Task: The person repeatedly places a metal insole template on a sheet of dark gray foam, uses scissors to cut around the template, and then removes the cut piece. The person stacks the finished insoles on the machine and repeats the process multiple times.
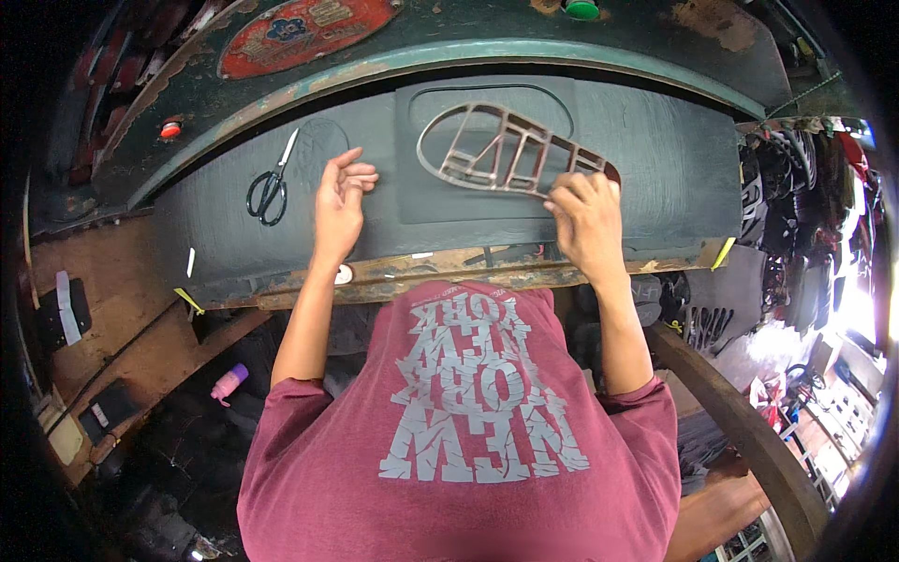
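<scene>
My right hand (585,220) grips the wide end of a metal shoe-sole-shaped cutting die (501,126), which has several internal crossbars. The die is over a dark rectangular sheet (426,208), where an oval outline shows behind it. My left hand (342,206), to the left of the die, holds nothing, its fingers loosely curved and apart. Scissors with black handles (267,197) lie to the left of that hand on the dark work surface (679,178), beside a faint oval mark.
A green machine beam (712,70) with a red button (170,128) and a green button (581,8) spans the back. A worn wooden edge (393,273) runs along the front. A pink-purple bottle (228,382) is low left; dark materials (791,178) are piled at the right.
</scene>
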{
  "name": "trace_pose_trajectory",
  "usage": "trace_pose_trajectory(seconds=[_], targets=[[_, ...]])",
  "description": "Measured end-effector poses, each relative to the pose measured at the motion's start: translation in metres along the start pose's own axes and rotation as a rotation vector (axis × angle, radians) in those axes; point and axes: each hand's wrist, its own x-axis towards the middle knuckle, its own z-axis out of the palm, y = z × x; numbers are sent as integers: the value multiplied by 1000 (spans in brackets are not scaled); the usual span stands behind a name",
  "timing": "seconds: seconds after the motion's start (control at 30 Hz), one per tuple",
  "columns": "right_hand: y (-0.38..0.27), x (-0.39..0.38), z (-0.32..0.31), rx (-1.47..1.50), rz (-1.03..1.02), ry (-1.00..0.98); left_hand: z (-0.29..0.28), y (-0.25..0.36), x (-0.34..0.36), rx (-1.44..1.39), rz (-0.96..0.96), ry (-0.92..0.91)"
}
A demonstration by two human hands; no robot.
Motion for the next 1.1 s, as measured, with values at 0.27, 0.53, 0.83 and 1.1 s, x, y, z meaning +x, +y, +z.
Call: trace_pose_trajectory(seconds=[0.27, 0.53, 0.83, 1.1], targets=[[10, -1, 46, -24, -172, -201, 17, -4, -2, 314, 299, -325], [17, -53, 41, 154, 486, 235, 31, -15, 1, 685, 377, -346], [13, -64, 71, 80, 751, 176, 25, -29, 4, 711, 487, -334], [15, -67, 76, 89, 750, 218, 25, -32, 4, 721, 522, -302]])
